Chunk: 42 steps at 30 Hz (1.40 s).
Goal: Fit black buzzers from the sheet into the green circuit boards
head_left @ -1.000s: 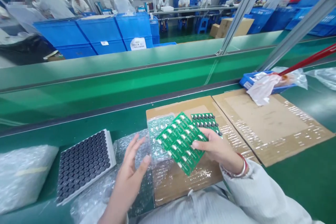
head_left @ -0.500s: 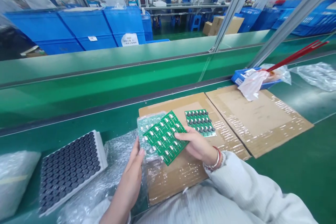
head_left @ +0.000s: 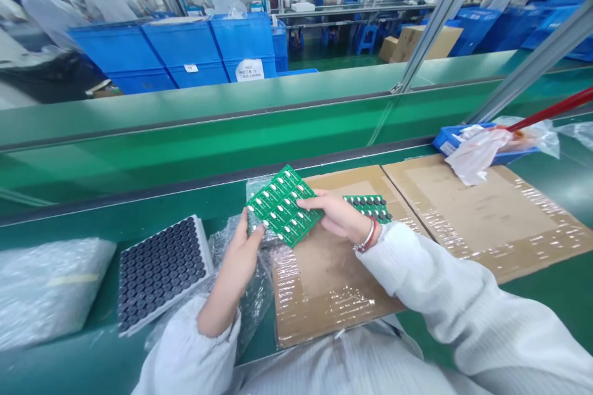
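Both my hands hold a green circuit board panel (head_left: 282,207) with rows of small white parts. My left hand (head_left: 241,253) grips its lower left corner, and my right hand (head_left: 336,215) lies across its right edge, with a bracelet on the wrist. Under the panel is a sheet of bubble wrap (head_left: 256,207). To the right, a second green board with dark round components (head_left: 368,203) lies on brown cardboard, partly behind my right hand's fingers.
A white tray of dark round components (head_left: 160,271) and a bubble-wrap bag (head_left: 46,287) sit on the green conveyor bench (head_left: 83,345) to my left. Taped cardboard (head_left: 486,216) and a blue tray (head_left: 456,140) lie right. Metal uprights and blue crates stand beyond.
My left hand has closed from open onto the panel's corner. The panel has moved farther from me, and my right hand now partly covers the second board.
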Each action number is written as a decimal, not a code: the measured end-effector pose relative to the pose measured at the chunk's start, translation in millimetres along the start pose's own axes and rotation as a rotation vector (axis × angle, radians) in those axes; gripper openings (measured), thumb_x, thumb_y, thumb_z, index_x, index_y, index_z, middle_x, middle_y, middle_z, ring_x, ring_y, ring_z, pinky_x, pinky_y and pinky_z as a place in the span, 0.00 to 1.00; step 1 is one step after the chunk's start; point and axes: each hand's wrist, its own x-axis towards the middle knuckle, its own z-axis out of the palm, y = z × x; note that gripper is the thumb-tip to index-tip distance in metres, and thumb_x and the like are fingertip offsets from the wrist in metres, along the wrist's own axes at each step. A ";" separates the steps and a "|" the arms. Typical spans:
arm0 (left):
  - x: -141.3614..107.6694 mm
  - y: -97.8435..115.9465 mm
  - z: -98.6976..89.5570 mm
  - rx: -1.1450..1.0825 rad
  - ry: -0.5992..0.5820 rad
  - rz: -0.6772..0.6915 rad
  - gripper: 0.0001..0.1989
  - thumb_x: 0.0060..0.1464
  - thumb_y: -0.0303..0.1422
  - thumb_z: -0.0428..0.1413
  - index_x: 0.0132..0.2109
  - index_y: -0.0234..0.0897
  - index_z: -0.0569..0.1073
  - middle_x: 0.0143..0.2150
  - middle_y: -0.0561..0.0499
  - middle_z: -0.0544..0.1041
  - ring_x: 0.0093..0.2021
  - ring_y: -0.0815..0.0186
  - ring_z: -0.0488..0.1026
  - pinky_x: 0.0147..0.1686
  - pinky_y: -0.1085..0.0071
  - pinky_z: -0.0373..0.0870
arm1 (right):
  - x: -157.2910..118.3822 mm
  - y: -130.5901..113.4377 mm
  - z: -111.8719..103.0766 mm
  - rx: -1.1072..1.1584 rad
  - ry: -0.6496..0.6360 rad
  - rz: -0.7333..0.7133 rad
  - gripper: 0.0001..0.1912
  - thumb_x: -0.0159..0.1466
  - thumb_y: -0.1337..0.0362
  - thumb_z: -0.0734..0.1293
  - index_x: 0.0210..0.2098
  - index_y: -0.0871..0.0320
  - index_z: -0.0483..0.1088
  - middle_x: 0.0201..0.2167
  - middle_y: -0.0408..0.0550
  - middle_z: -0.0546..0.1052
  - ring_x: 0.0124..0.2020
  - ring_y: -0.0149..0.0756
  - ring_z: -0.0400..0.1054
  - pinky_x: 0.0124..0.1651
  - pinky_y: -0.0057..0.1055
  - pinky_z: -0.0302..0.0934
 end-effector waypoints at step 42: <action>-63.6 69.4 1.5 -0.570 -0.186 -0.262 0.16 0.49 0.35 0.61 0.46 0.37 0.73 0.30 0.52 0.81 0.29 0.71 0.77 0.31 0.80 0.75 | -76.2 -59.9 -5.8 -0.264 -0.035 0.070 0.21 0.53 0.63 0.73 0.45 0.63 0.70 0.41 0.54 0.74 0.35 0.34 0.70 0.35 0.23 0.67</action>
